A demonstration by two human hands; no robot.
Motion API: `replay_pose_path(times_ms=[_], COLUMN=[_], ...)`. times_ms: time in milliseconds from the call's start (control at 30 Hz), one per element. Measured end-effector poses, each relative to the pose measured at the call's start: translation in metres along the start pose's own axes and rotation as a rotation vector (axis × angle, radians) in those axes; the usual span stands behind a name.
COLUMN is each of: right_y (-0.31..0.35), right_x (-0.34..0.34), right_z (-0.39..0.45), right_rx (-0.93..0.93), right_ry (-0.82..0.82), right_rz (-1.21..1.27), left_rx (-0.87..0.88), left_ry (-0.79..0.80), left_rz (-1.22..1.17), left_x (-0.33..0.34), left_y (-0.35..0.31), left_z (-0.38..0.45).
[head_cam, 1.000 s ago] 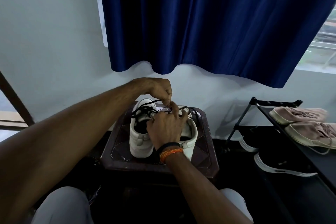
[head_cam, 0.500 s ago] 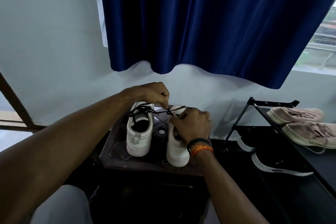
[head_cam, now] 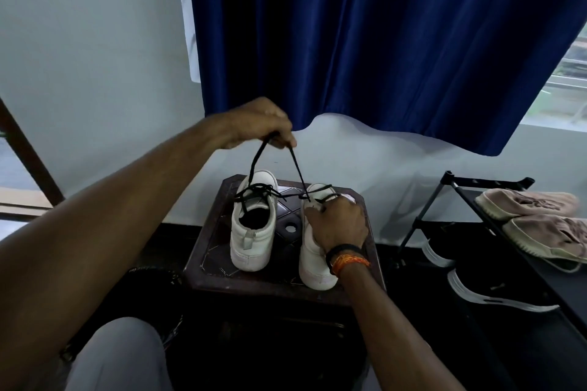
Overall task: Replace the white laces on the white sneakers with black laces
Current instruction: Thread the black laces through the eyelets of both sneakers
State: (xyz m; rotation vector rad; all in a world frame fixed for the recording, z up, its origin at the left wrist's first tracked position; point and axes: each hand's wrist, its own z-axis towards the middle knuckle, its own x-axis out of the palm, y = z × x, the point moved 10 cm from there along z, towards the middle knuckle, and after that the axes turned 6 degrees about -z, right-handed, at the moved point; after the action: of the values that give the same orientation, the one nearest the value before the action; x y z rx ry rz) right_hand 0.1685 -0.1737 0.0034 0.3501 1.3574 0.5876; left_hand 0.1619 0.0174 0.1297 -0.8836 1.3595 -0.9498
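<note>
Two white sneakers stand heels toward me on a dark stool (head_cam: 206, 260). The left sneaker (head_cam: 252, 232) has black lacing across its top. My left hand (head_cam: 263, 125) is raised above the shoes and pinches a black lace (head_cam: 297, 170), which hangs in two strands down to the sneakers. My right hand (head_cam: 338, 222) grips the top of the right sneaker (head_cam: 313, 267) and covers its tongue and eyelets. A black strand lies across the right sneaker's toe. No white laces are in view.
A black shoe rack (head_cam: 457, 197) stands at the right with beige sneakers (head_cam: 533, 216) on top and dark shoes (head_cam: 495, 292) below. A blue curtain (head_cam: 381, 41) hangs on the wall behind. My knee (head_cam: 120, 355) is at the bottom.
My left hand has risen well above the shoes, pulling the black lace up taut. My right hand stays on the right sneaker.
</note>
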Motion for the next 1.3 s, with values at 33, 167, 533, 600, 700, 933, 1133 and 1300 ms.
replay_pose_path(times_ms=[33,167,533,600,700,933,1133,1300], right_y=[-0.001,-0.003,0.004,0.002,0.001,-0.005,-0.006,-0.005], right_x=[0.001,0.002,-0.002,0.001,0.005,0.002,0.0,-0.001], right_z=[0.0,0.0,0.0,0.001,0.003,0.003,0.0,-0.003], right_rx=[0.005,0.022,-0.058,-0.051,-0.066,-0.019,0.01,0.031], right_ry=[0.004,0.006,-0.115,-0.109,-0.099,-0.102,-0.077,-0.038], right_rz=[0.009,0.022,0.04,0.033,0.018,0.053,0.085,0.108], left_rx=[0.023,-0.005,-0.09,-0.071,-0.05,-0.1,-0.051,-0.019], left_ry=[-0.034,-0.053,0.192,0.185,0.151,0.024,-0.296,-0.33], left_rz=[-0.15,-0.614,0.784,0.811,0.734,0.452,-0.005,-0.391], left_x=[-0.006,0.006,0.104,0.104,0.089,0.022,-0.041,-0.034], left_y=[-0.007,-0.001,0.079,0.076,0.068,0.052,0.027,0.029], left_z=[-0.001,0.001,0.018,0.018,0.015,-0.004,-0.013,-0.02])
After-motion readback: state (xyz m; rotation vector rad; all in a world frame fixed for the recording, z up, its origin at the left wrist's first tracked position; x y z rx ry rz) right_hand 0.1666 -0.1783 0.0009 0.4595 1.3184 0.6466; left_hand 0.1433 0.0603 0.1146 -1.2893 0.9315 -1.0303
